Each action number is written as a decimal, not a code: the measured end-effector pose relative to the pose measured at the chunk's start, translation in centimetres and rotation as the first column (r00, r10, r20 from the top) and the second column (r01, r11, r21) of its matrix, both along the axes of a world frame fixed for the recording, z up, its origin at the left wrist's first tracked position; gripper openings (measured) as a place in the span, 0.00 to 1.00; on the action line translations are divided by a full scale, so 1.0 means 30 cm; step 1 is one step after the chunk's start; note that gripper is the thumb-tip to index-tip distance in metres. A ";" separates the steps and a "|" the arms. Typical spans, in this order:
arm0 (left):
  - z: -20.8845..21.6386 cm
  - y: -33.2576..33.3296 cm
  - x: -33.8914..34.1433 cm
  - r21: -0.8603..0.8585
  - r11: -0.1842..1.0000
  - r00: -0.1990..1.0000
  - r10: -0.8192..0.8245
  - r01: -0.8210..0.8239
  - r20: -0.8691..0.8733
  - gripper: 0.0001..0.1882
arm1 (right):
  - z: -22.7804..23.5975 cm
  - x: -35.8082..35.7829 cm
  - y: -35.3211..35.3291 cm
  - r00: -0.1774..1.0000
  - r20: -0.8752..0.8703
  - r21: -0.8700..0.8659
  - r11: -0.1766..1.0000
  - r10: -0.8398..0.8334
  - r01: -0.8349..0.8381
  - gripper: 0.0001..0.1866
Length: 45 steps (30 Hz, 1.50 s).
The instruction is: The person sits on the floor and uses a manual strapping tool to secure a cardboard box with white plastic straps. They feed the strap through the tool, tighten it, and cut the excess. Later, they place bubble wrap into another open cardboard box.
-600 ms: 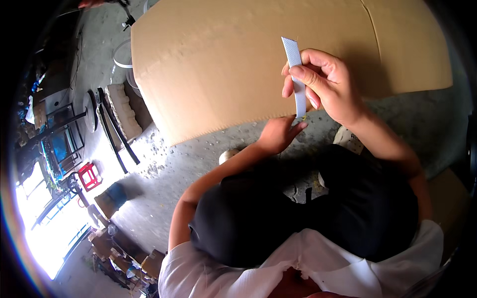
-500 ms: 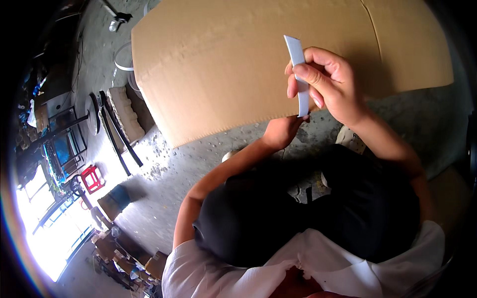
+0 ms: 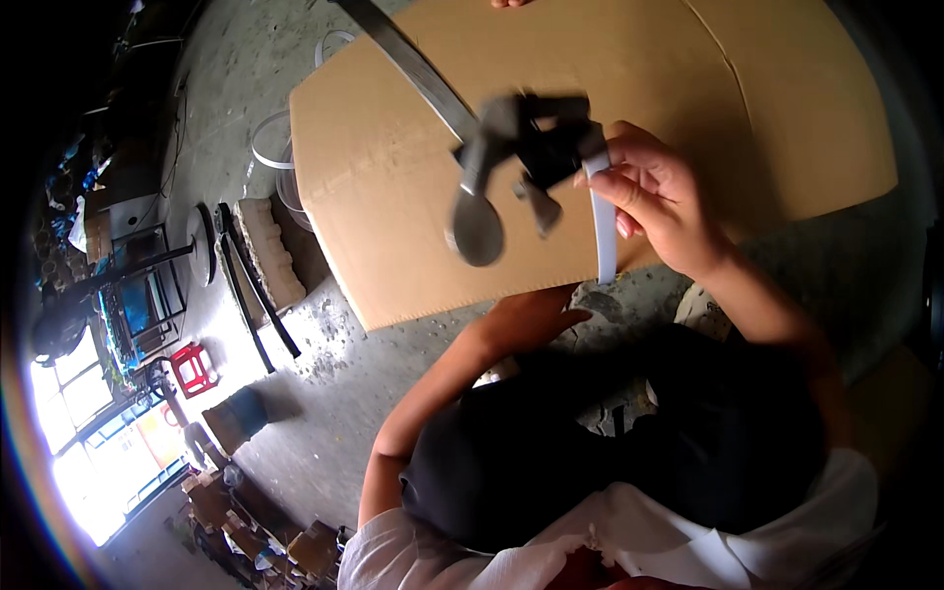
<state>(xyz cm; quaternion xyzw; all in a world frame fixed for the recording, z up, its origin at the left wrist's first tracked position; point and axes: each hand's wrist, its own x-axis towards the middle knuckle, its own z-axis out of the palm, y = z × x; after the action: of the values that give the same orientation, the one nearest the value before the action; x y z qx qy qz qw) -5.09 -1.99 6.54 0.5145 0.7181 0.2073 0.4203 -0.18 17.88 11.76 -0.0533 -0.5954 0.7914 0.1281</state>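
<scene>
A white plastic strap (image 3: 605, 236) stands up past the near edge of a large brown cardboard box (image 3: 423, 285). My right hand (image 3: 669, 202) is closed, pinching the strap between thumb and fingers above the cardboard. Close by the strap's upper part hangs a metal hand tool (image 3: 526, 147), apparently a strapping tensioner, blurred by motion; its long flat handle runs out at the top, and whoever holds it is not seen. My left hand (image 3: 536, 320) lies low at the box's near edge, partly under it, one finger stretched out and nothing visible in it.
Another person's fingers (image 3: 509, 3) rest on the cardboard at the far edge. White strap coils (image 3: 270, 143) lie on the concrete floor to the left. Beside them are long black bars (image 3: 251, 285), a rough pale block (image 3: 267, 251) and a red stool (image 3: 194, 370).
The metal tool has come in from the top, down to the strap's upper part. My left hand has let go of the strap's lower part and drawn back leftward. My right hand still pinches the strap.
</scene>
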 end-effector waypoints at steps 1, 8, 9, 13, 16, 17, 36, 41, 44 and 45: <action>0.031 -0.017 -0.011 -0.047 0.998 0.999 -0.037 0.038 0.019 0.21 | -0.001 0.015 0.011 0.991 0.129 -0.013 1.000 0.019 -0.017 0.03; 0.303 -0.077 -0.054 0.137 0.972 0.919 0.128 -0.191 0.373 0.08 | 0.010 0.142 0.013 0.945 0.322 0.214 0.969 0.049 -0.124 0.04; 0.314 -0.081 -0.055 0.262 0.937 0.936 0.141 -0.231 0.322 0.08 | 0.026 0.160 0.023 0.894 0.441 0.146 0.977 0.077 -0.156 0.04; 0.347 -0.074 -0.061 0.667 0.724 0.972 0.234 -0.173 -0.003 0.14 | 0.037 0.175 0.079 0.919 0.395 0.116 0.992 -0.004 -0.046 0.07; 0.354 -0.022 -0.065 0.751 0.660 0.855 0.385 0.008 -0.348 0.21 | 0.032 0.162 0.039 0.941 0.335 0.082 0.994 0.036 -0.068 0.06; 0.331 -0.004 -0.067 0.740 0.672 0.826 0.400 0.030 -0.397 0.22 | 0.006 0.159 0.029 0.951 0.307 0.128 0.989 0.034 -0.077 0.06; 0.236 -0.007 -0.086 0.813 0.582 0.843 0.433 0.010 -0.319 0.13 | -0.001 0.099 0.002 0.944 0.329 0.168 0.984 0.007 -0.065 0.05; 0.235 0.027 -0.055 0.819 0.571 0.836 0.474 -0.054 -0.276 0.17 | 0.012 0.067 0.008 0.912 0.408 0.173 0.985 -0.049 -0.024 0.04; 0.199 0.041 -0.045 0.880 0.474 0.825 0.514 -0.046 -0.233 0.13 | 0.025 0.062 0.001 0.907 0.417 0.281 0.958 -0.063 -0.063 0.04; 0.198 0.038 -0.047 0.885 0.466 0.825 0.506 -0.017 -0.250 0.12 | 0.047 0.061 -0.001 0.887 0.460 0.255 0.964 -0.052 -0.076 0.03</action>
<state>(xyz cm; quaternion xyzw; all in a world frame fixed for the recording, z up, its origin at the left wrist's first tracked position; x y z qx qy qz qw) -6.50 -0.85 12.47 0.5648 0.6732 0.4618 -0.1201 1.66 17.84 13.16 -0.2187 -0.7095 0.6697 -0.0163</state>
